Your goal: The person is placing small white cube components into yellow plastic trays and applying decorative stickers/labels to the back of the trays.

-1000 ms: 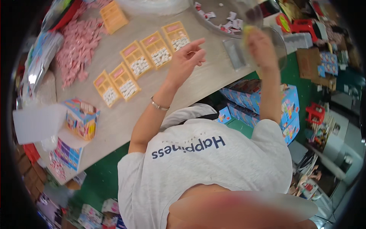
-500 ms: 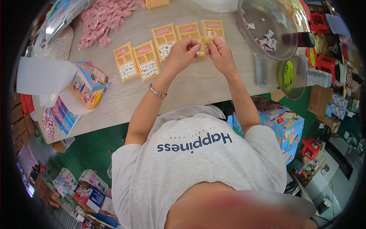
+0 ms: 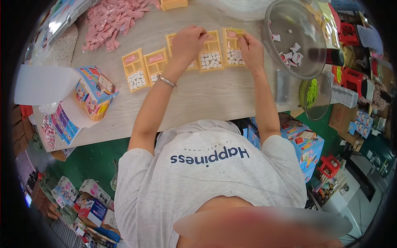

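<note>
My left hand point(image 3: 188, 44) hangs over a yellow compartment tray point(image 3: 170, 42) in the middle of a row, its fingers pinched together; what they hold, if anything, is hidden. My right hand point(image 3: 252, 51) pinches thin yellow-green strips point(image 3: 236, 31) above the far end of the rightmost yellow tray point(image 3: 225, 47). Several trays in the row carry white cubes point(image 3: 211, 60) in the near compartment and a pink packet point(image 3: 157, 58) in the far one. My left hand and forearm partly cover the middle trays.
Pink packets point(image 3: 109, 22) lie heaped at the far left. At right stand a large clear bowl point(image 3: 271, 53) with small white-red packets and a smaller bowl point(image 3: 326, 99) with green strips. A clear plastic box point(image 3: 283, 97) sits beside them. An opened printed carton point(image 3: 97, 93) is at left.
My hands were close together over the right-hand trays and have parted. The left has moved left and farther away; the right has shifted right with the strips.
</note>
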A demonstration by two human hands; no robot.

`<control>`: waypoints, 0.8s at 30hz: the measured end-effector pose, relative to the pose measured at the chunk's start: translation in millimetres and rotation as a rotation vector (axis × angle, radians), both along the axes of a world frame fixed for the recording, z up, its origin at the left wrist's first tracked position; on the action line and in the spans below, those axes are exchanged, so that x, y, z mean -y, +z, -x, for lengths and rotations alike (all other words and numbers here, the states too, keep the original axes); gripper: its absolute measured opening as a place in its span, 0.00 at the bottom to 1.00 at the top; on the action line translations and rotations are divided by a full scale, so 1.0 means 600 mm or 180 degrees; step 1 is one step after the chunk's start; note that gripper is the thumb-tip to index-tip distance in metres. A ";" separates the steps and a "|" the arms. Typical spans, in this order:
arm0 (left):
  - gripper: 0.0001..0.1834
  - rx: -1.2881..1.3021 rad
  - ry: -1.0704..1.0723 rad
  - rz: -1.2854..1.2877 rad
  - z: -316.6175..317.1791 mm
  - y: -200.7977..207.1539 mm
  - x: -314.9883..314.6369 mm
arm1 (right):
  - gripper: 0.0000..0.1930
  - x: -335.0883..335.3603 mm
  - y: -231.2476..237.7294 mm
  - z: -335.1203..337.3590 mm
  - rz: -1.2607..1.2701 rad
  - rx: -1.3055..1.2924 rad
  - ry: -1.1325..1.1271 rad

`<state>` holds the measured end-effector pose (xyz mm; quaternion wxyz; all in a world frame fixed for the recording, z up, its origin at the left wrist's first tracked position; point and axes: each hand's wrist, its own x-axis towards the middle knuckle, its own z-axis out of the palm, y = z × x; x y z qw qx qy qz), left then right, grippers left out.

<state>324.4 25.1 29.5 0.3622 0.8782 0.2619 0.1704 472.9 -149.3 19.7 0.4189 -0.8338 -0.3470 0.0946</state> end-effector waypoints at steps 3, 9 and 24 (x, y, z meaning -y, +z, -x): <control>0.10 0.0123 -0.0319 -0.0947 -0.003 -0.029 -0.022 | 0.09 -0.012 0.014 -0.006 -0.0009 0.0259 0.0109; 0.10 0.0573 -0.0233 0.0030 -0.023 0.031 0.030 | 0.09 0.001 0.025 0.001 -0.0523 -0.1522 0.0595; 0.11 0.0110 -0.0113 0.1128 -0.128 0.004 0.044 | 0.11 0.089 0.051 0.015 0.0144 -0.0615 -0.0263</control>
